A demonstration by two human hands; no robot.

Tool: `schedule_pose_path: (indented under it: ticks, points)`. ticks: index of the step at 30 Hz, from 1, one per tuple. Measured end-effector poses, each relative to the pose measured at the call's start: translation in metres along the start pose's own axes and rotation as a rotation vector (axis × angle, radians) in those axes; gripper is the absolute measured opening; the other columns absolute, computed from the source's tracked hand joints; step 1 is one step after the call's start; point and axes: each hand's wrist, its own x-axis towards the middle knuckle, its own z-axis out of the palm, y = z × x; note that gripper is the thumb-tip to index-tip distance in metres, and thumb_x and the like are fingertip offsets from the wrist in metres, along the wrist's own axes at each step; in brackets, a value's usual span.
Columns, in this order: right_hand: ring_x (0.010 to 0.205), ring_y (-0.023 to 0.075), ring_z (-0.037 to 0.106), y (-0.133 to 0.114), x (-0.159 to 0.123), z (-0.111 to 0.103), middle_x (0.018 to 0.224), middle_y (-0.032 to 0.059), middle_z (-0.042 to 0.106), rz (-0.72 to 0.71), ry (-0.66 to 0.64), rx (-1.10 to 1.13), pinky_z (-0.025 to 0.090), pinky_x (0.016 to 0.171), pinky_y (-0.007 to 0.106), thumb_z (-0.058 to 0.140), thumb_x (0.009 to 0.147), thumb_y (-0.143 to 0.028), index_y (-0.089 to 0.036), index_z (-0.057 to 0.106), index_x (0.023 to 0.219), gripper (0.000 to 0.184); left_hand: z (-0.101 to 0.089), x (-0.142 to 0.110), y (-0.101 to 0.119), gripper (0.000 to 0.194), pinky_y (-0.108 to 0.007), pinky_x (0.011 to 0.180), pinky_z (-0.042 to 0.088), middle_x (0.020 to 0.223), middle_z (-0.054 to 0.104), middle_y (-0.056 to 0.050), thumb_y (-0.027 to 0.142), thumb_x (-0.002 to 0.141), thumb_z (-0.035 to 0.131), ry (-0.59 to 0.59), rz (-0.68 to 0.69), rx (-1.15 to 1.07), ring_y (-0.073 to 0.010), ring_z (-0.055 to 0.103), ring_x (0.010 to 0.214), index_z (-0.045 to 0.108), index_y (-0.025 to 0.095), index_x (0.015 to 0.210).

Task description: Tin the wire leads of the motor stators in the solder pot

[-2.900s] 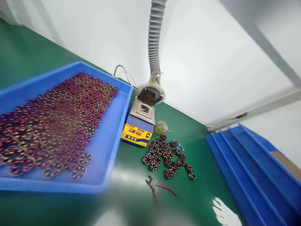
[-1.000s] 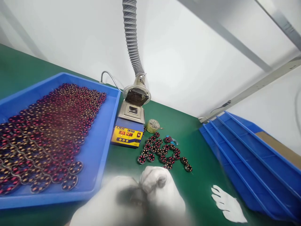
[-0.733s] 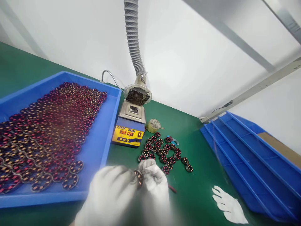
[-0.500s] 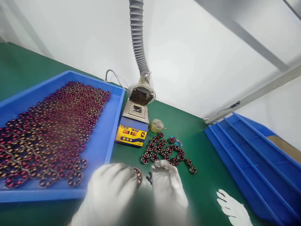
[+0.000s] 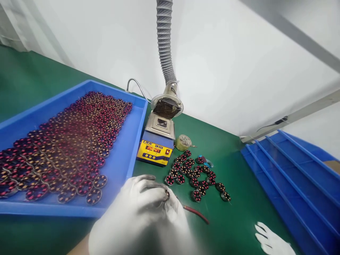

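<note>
My left hand (image 5: pixel 140 202) wears a white glove with darkened fingertips. Its fingers are curled around a small round motor stator (image 5: pixel 166 195), mostly hidden, of which only a dark edge shows. My right hand (image 5: pixel 175 216), also gloved, meets it from the right with fingers closed at the same stator; its lower part is blurred. From behind the right hand a tool's red handle (image 5: pixel 196 212) sticks out along the table; its other end is covered. Loose stators (image 5: pixel 190 171) with red and copper-coloured windings lie in a group beyond my hands.
A blue tray (image 5: pixel 87 209) full of stators stands left. Behind my hands are a yellow-fronted solder pot (image 5: pixel 152 152), a fume duct (image 5: pixel 166 53) and a small round tin (image 5: pixel 183 142). Blue ribbed trays (image 5: pixel 287 184) lean right, near a white glove (image 5: pixel 273 239).
My hands, apart before, have come together around the stator. The right hand has moved left, uncovering the red handle and a stator beside the group. The view has shifted slightly.
</note>
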Motion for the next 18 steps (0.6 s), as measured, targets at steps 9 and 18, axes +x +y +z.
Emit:
schedule_pose_path:
  ticks: [9,18]
  points:
    - [0.055,0.0182,0.063,0.005,-0.001,-0.017,0.083,0.0092,0.069,0.165,-0.042,0.037,0.047,0.04,0.026,0.07,0.062,-0.049,-0.019,0.066,0.093,0.044,-0.003,-0.005,-0.013,0.009,-0.02,0.087,0.046,0.1,0.063,0.0,0.022,0.083,0.055,0.251,-0.393,-0.21,-0.0117,0.057,0.099,0.064,0.023,0.085]
    - [0.081,0.0252,0.067,0.001,-0.003,-0.006,0.089,0.0074,0.07,0.168,-0.031,0.054,0.055,0.068,0.042,0.067,0.068,-0.042,-0.023,0.068,0.086,0.026,0.005,0.007,-0.004,0.038,-0.015,0.093,0.035,0.104,0.063,0.003,0.011,0.063,0.076,0.028,-0.038,-0.148,-0.0091,0.054,0.101,0.06,0.023,0.096]
